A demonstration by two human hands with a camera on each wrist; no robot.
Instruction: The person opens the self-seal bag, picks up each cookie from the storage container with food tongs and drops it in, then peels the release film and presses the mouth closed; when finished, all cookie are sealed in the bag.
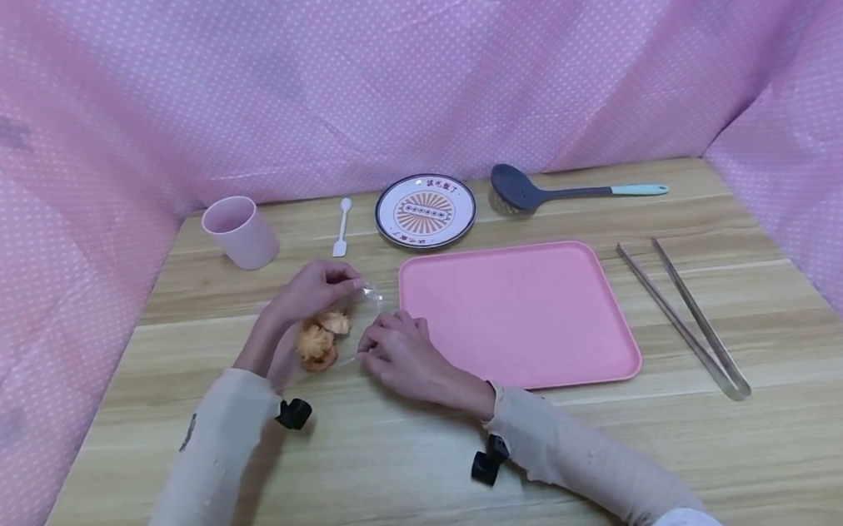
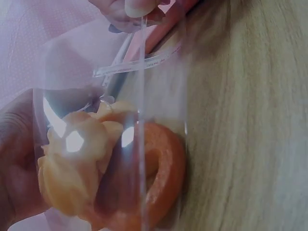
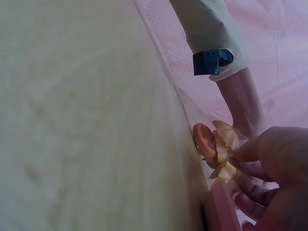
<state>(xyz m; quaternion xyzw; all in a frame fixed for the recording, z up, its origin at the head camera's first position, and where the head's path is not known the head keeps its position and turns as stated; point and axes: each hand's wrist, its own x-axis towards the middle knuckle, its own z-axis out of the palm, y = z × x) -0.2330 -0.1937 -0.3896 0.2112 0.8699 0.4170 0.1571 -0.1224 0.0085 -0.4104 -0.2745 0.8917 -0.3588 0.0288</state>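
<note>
We see a clear plastic bag (image 1: 337, 333) of orange pastries (image 1: 317, 345) lying on the wooden bench (image 1: 381, 484), just left of the pink tray (image 1: 516, 313); it sits between the two hands, its open mouth pointing towards the tray; the left hand (image 1: 311, 293) lies over its far edge and the right hand (image 1: 400, 357) meets its near edge.

Around it, well apart: a pink cup (image 1: 240, 231) at the far left; a small white spoon (image 1: 342, 228) beside it; a patterned round plate (image 1: 425, 210) behind the tray; a dark slotted ladle (image 1: 566, 190) with a pale blue handle further right; metal tongs (image 1: 686, 319) right of the tray; pink dotted cloth (image 1: 404, 64) walls in the bench on three sides. Nothing lies between the bag and the tray.

The left hand's fingers (image 1: 344, 282) are curled and pinch the bag's upper film near its mouth; in the left wrist view the bag (image 2: 139, 134) fills the frame, a ring-shaped pastry (image 2: 163, 178) and a ridged pale one (image 2: 77, 163) pressed against the film. The right hand's fingers (image 1: 378, 333) are bent and pinch the lower lip of the bag; in the right wrist view the hand (image 3: 274, 178) sits just beside the pastries (image 3: 216, 147) with the thumb and fingers closed on the film, the tray's edge (image 3: 219, 211) directly below.
</note>
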